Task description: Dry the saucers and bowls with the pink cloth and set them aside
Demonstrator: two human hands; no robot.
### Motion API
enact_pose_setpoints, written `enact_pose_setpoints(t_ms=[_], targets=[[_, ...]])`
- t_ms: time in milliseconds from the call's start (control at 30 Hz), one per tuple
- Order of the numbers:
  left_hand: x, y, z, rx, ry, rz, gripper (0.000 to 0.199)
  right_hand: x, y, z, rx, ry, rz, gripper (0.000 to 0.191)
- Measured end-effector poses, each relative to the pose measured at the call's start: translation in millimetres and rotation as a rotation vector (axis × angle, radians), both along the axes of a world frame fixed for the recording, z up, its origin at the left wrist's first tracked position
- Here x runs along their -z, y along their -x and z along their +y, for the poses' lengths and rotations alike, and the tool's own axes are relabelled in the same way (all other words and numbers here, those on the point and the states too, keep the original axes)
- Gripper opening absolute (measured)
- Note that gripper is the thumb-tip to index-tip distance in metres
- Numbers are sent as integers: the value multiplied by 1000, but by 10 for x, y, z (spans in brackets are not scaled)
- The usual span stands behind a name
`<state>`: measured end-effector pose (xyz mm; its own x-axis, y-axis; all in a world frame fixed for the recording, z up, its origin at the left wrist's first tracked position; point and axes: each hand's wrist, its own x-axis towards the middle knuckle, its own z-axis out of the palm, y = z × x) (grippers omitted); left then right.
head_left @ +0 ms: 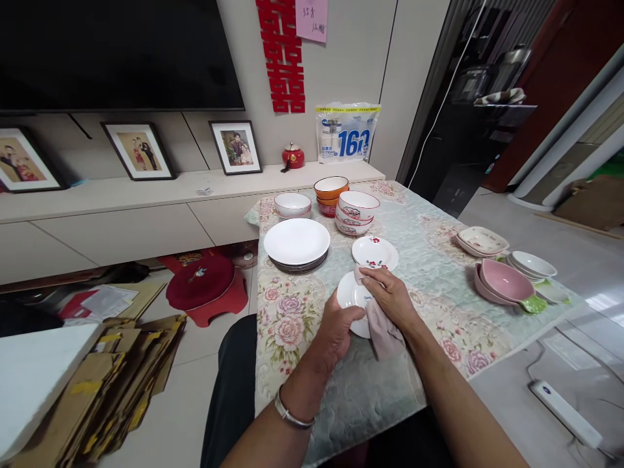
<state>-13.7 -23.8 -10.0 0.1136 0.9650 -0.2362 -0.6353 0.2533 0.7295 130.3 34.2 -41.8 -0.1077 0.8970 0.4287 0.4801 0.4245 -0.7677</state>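
My left hand (341, 326) grips small white plate (351, 296) by rim, thumb on top. My right hand (390, 299) grasps pink cloth (385, 331), pressed on plate's face. Plate sits above near part of floral tablecloth (292, 325), just beside flowered plates (375, 252); stack of large white plates (297, 242) stands left of it, bowls (358, 205) farther back.

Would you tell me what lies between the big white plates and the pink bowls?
The flowered plate lies nearer the big white plates, then bare tablecloth runs to the pink bowls, in the head view.
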Motion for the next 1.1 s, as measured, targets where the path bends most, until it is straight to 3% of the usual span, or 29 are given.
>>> enact_pose_setpoints(t_ms=[100,200,433,667,900,1100], targets=[[9,-1,22,-85,-4,-49,63,34,-15,15,127,29,46,33],[9,-4,42,-130,-12,-85,71,38,-9,13,159,20,10,35],[32,-33,8,-43,-47,-42,70,-35,42,-39,84,-133,-276,35],[36,-31,9,-3,-82,-16,64,-163,108,-138,-155,-286,-403,27],[-1,-28,-6,14,-79,-4,62,-10,12,3,96,-159,-278,36],[15,-11,6,2,-87,5,68,-118,85,-112,-125,-282,-378,30]])
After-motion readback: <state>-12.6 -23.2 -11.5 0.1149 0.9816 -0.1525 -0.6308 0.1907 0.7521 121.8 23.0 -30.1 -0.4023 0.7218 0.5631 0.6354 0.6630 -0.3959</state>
